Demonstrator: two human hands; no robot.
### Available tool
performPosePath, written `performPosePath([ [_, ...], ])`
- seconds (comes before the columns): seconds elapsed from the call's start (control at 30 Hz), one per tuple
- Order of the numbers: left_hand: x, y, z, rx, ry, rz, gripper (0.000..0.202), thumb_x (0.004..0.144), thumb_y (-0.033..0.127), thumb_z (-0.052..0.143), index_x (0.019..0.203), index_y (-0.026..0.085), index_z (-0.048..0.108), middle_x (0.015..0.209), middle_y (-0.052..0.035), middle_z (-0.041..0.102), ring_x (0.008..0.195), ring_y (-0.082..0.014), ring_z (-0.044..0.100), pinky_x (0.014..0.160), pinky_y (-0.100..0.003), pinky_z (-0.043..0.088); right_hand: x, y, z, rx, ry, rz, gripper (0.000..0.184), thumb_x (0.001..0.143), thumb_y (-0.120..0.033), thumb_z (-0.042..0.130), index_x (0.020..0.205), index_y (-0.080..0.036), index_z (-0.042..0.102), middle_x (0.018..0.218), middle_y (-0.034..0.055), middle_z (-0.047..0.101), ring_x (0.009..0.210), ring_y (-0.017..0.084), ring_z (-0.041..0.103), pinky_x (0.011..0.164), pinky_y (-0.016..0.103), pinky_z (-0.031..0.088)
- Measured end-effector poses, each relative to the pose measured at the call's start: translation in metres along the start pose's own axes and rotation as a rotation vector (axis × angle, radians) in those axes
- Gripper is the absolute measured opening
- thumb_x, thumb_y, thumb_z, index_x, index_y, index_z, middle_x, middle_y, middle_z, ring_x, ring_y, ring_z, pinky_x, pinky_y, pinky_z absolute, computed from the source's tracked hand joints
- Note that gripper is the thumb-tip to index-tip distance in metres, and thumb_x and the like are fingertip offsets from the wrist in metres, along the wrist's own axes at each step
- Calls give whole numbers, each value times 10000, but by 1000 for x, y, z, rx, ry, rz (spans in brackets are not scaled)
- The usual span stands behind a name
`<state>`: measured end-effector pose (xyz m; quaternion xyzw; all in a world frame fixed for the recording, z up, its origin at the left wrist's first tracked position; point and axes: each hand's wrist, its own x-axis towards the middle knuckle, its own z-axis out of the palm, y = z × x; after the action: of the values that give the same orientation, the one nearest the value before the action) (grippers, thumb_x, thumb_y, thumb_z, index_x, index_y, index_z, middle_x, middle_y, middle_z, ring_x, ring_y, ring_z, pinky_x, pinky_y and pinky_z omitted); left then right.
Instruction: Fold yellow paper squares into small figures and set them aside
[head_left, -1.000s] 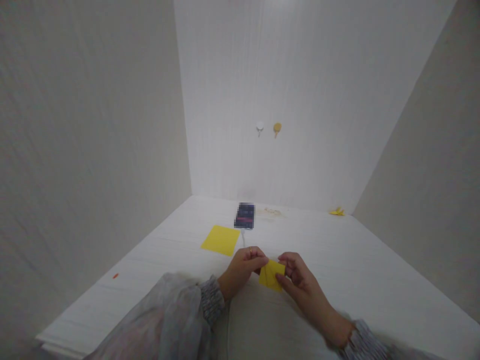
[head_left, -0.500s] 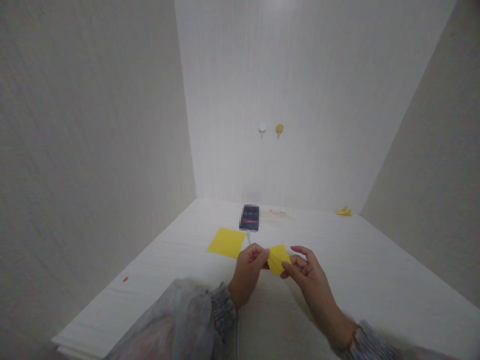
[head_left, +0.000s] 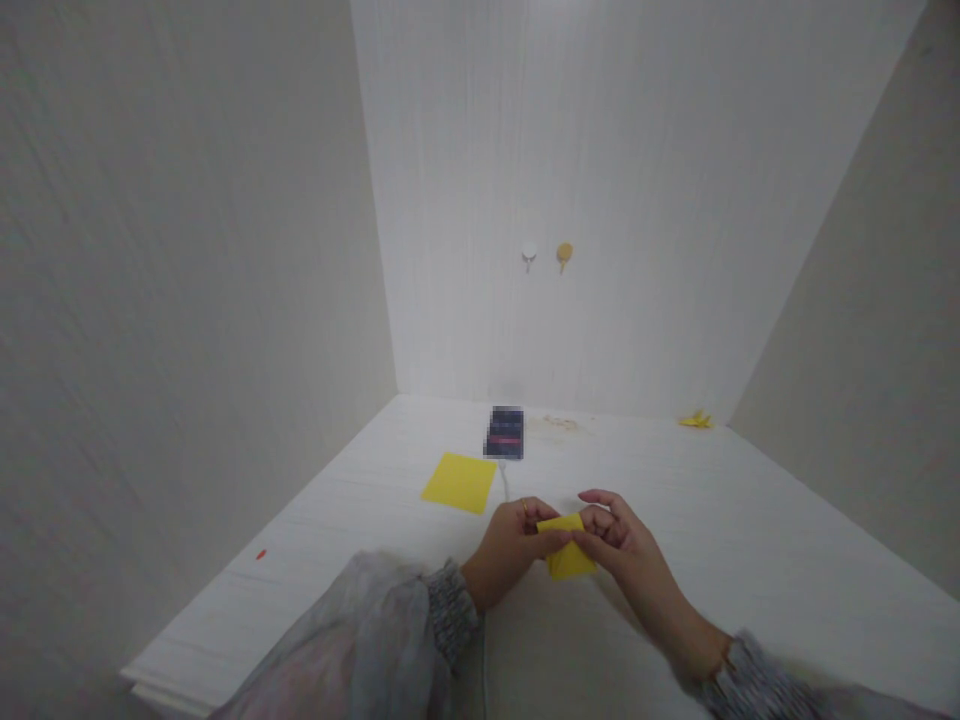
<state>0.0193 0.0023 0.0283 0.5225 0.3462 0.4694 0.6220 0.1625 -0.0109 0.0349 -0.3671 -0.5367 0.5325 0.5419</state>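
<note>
A small folded piece of yellow paper [head_left: 571,564] is held up between both hands, low in the middle of the head view. My left hand [head_left: 511,548] pinches its left side, thumb across the front, with a ring on one finger. On the other side my right hand [head_left: 624,548] grips it between thumb and fingers, the index finger raised. The two thumb tips nearly meet on the paper. Beyond my left hand a flat yellow square sheet of paper [head_left: 460,483] lies on the white table [head_left: 360,510].
A phone [head_left: 505,433], its screen blurred, lies near the back wall with a white cable [head_left: 505,482] running toward me. A folded yellow paper shape [head_left: 696,420] sits at the back right. Two hooks [head_left: 565,256] hang on the wall. A small red scrap [head_left: 261,554] lies left.
The folded paper has been turned and lowered slightly. My left thumb has slid inward across it, closer to the right thumb. The whole view has shifted a little.
</note>
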Motion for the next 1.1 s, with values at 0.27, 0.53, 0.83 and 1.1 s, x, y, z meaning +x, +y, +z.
performPosePath([
  [0.27,-2,4,-1,-50,30,-27,277,575,332,659,672,113,521,598,-2,578,540,-93,533,521,-210,411,-3,-4,-3,-235,-18,31,204,656,-362,602,709,-166,621,626,3,594,579,128,535,529,235,429],
  [0.53,-2,6,-3,1,0,-51,301,540,339,684,678,96,571,621,-27,604,547,-108,557,536,-235,454,-4,-5,-8,-228,-103,67,265,651,-390,607,806,-178,640,608,1,611,567,143,561,519,259,469],
  [0.83,-3,4,-2,-82,-24,-46,260,522,215,694,686,114,519,558,28,521,482,-87,518,439,-217,454,-4,-5,-10,-244,-69,11,169,632,-302,640,754,-189,666,616,-1,627,567,120,549,540,232,435],
  [1.1,-6,12,0,-162,-29,-22,159,541,163,674,636,103,561,556,12,547,493,-84,518,463,-202,425,-6,1,-12,-36,-84,61,142,643,-281,636,745,-191,679,644,23,645,575,143,573,561,281,464],
])
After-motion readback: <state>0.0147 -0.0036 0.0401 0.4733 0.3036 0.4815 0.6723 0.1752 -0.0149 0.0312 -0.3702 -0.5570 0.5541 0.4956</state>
